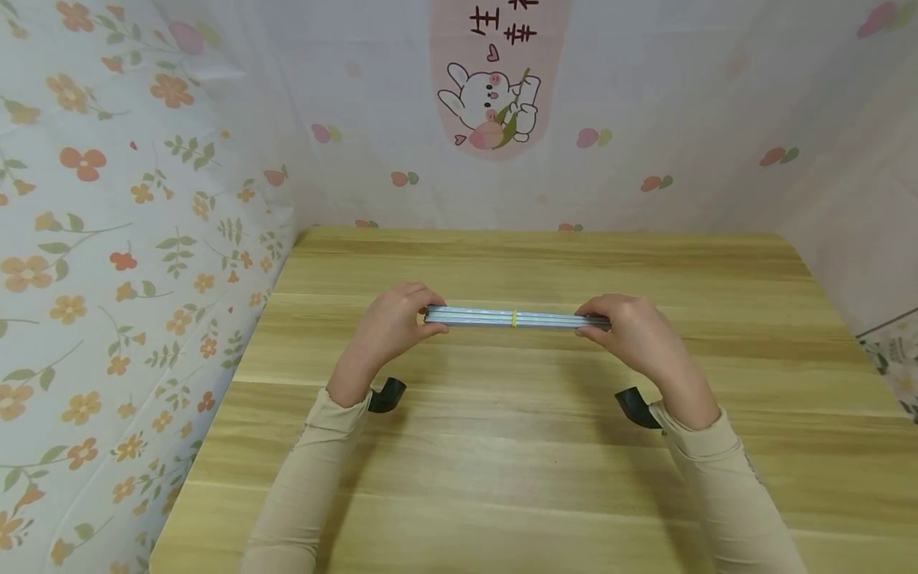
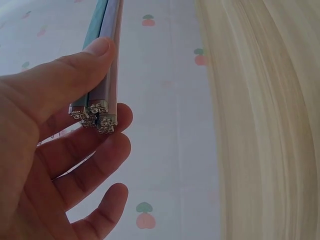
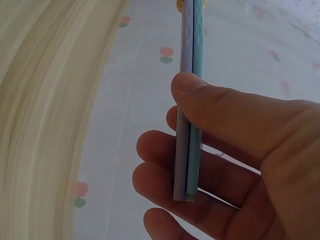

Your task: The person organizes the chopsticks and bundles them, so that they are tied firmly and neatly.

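Note:
A bundle of pastel chopsticks (image 1: 476, 317) in blue, lilac and pink is held level above the table. A yellow band (image 1: 514, 319) goes round its middle. My left hand (image 1: 393, 320) pinches one end between thumb and fingers. In the left wrist view, silvery patterned tips (image 2: 98, 106) show at that end of the bundle. With thumb and fingers, my right hand (image 1: 634, 328) grips the opposite end, where the lilac and blue sticks (image 3: 185, 150) have plain ends.
Beneath the hands lies a wood-grain table (image 1: 495, 462). A white cloth with a rabbit print (image 1: 495, 104) hangs behind it, and a floral curtain (image 1: 107, 279) hangs on the left. Black curved pieces (image 1: 387, 395) stick out at both wrists.

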Demonstrator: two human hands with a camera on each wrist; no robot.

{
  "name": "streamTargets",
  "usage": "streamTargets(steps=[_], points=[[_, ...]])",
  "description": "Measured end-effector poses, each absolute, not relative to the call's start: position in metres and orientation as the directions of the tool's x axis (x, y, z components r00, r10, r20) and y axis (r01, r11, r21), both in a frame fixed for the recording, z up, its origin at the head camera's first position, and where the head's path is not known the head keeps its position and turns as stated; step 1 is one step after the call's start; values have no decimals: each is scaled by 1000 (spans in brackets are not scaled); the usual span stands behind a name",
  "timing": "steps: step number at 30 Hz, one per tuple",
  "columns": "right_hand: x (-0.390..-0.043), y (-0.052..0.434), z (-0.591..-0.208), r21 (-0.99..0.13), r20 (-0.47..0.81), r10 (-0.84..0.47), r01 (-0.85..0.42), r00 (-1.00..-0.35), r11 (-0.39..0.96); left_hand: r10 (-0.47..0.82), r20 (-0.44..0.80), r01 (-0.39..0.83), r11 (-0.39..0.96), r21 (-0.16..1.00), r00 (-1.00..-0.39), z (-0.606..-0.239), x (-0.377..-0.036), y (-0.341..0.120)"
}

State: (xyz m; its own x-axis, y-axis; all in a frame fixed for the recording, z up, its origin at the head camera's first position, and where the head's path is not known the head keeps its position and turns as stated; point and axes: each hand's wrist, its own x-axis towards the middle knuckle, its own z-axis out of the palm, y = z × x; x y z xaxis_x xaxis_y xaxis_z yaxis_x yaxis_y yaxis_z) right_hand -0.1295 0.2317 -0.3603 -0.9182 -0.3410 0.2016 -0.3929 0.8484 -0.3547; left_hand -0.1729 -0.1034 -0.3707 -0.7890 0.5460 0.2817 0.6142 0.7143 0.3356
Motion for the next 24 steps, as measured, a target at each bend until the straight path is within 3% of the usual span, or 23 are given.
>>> streamTargets(steps=[24], points=[[-134,232,-375,-383,154,-331,-365,-931,849,544,222,587,736,338,-809,-385,-175,-102]])
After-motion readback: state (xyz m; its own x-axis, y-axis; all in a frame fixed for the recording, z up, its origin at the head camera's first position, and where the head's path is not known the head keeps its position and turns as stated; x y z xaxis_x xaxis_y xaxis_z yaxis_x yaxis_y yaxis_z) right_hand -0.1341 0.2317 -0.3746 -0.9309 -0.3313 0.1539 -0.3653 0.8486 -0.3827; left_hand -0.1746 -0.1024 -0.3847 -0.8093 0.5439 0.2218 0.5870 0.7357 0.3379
